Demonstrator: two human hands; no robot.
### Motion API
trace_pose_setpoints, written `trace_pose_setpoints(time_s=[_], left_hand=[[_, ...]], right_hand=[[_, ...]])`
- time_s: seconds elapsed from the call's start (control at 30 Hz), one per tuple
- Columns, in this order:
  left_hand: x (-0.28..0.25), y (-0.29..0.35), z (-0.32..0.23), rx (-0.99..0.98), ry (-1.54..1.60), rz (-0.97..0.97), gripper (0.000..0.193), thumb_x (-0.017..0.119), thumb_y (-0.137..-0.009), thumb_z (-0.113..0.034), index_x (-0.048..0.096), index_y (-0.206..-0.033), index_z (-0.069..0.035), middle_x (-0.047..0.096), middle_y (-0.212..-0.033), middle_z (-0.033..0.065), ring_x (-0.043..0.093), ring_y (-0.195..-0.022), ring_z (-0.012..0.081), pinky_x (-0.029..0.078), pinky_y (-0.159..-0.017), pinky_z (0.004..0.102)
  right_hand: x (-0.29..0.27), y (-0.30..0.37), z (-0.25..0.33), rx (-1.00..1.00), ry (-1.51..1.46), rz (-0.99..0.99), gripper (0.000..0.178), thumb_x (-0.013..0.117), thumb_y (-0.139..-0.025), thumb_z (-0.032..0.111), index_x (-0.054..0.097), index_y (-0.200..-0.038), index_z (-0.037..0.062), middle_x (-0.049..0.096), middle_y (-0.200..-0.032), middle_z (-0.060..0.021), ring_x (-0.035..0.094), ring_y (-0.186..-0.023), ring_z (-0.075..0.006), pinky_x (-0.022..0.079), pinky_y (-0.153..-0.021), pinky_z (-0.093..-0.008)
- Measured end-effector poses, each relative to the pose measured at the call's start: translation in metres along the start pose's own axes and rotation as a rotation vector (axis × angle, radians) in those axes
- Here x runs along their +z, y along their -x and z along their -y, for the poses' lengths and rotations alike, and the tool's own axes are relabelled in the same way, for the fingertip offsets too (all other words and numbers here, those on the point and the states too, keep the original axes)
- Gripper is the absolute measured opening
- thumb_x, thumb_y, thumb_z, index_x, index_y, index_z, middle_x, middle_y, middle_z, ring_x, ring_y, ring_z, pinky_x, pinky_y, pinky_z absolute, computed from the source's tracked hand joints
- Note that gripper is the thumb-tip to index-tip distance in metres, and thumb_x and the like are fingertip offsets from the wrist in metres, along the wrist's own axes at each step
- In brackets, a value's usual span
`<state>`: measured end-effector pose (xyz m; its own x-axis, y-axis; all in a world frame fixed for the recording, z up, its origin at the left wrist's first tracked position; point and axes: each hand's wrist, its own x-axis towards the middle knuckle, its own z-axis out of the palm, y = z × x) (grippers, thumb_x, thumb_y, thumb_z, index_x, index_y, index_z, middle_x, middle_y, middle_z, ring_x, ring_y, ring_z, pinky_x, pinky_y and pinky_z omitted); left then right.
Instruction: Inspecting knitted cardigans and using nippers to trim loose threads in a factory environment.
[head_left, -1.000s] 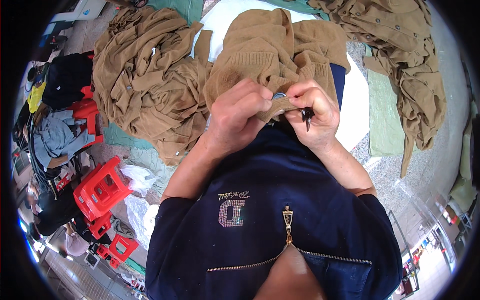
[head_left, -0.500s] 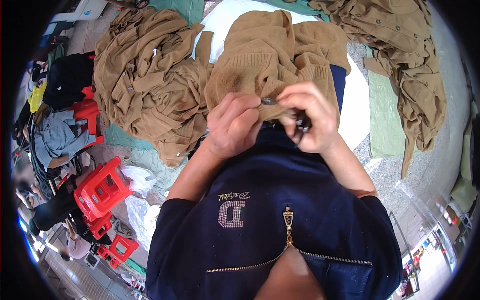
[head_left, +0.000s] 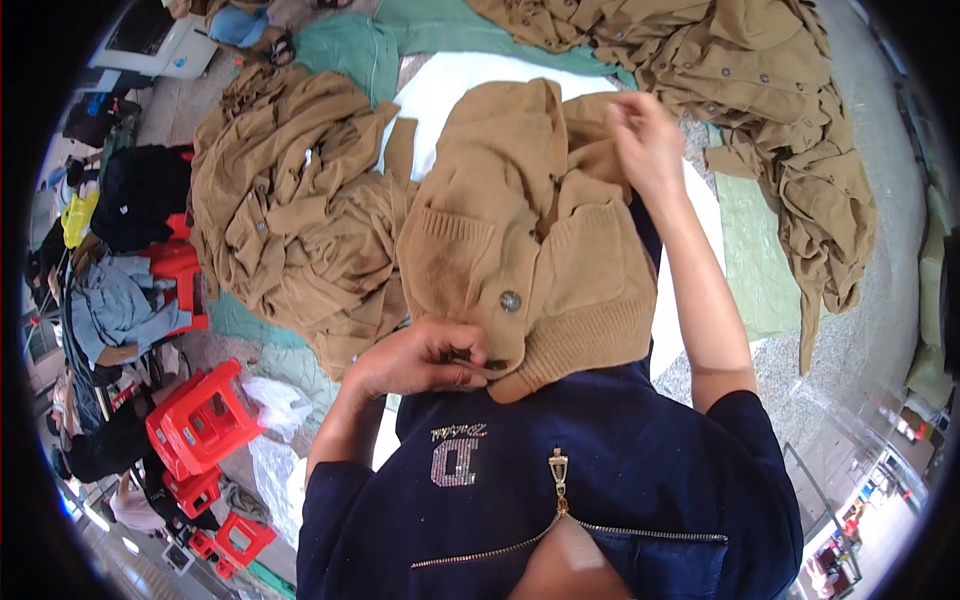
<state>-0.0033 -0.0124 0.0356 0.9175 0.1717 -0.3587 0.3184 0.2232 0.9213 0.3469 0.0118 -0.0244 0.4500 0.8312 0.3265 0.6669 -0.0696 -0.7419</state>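
Head view: the left hand (head_left: 425,358) pinches the lower front edge of a brown knitted cardigan (head_left: 600,285) between thumb and bent fingers. The cardigan lies just beyond and to the right of that hand, spread toward the right hand (head_left: 648,148), with its ribbed hem nearest the wearer's dark navy top (head_left: 380,520). A round dark button (head_left: 510,301) sits on the front band, near the left hand and just above it. The right hand is farther out, over the upper right part of the cardigan, its fingers bent; whether they grip the cloth, I cannot tell. Beneath the cardigan, a white surface (head_left: 700,300) shows below the right hand, beside the forearm. Beyond the left hand, to its left, rises a large heap of brown garments (head_left: 300,220). More brown buttoned garments (head_left: 740,80) lie to the right of the right hand. Well left of the left hand stand a red stool (head_left: 205,390) and, just beside it, a clear plastic bag (head_left: 278,408).
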Motion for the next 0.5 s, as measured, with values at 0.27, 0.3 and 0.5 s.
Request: trace_pose_setpoints(time_s=[0.27,0.3,0.5], left_hand=[[-0.012,0.006,0.03,-0.22,0.281,-0.05,0.011,0.065,-0.088,-0.003,0.057,-0.096,-0.006,0.061,-0.078,-0.0004,0.057,-0.071,0.0067,0.046,-0.06,0.0223],[-0.019,0.016,0.041,-0.187,0.248,-0.15,0.012,0.065,-0.088,-0.003,0.058,-0.097,-0.005,0.062,-0.078,0.0009,0.058,-0.072,0.008,0.047,-0.062,0.0231],[-0.093,0.036,0.123,-0.131,0.116,-0.826,0.005,0.06,-0.09,-0.01,0.059,-0.091,-0.005,0.064,-0.077,0.005,0.06,-0.064,0.0109,0.048,-0.06,0.0233]], right_hand=[[0.126,-0.052,-0.045,0.363,-0.413,0.545,0.024,0.073,-0.068,0.018,0.068,-0.086,0.0013,0.064,-0.077,-0.0052,0.058,-0.073,-0.0179,0.048,-0.069,-0.0321],[0.111,-0.057,-0.02,0.491,-0.628,0.623,0.018,0.071,-0.068,0.012,0.067,-0.083,0.0031,0.061,-0.073,-0.0022,0.055,-0.066,-0.0142,0.044,-0.061,-0.0289],[-0.108,-0.172,-0.035,0.424,-0.617,-0.009,0.027,0.051,-0.092,0.03,0.066,-0.096,0.0084,0.063,-0.081,-0.0034,0.055,-0.067,-0.014,0.046,-0.063,-0.0333]])
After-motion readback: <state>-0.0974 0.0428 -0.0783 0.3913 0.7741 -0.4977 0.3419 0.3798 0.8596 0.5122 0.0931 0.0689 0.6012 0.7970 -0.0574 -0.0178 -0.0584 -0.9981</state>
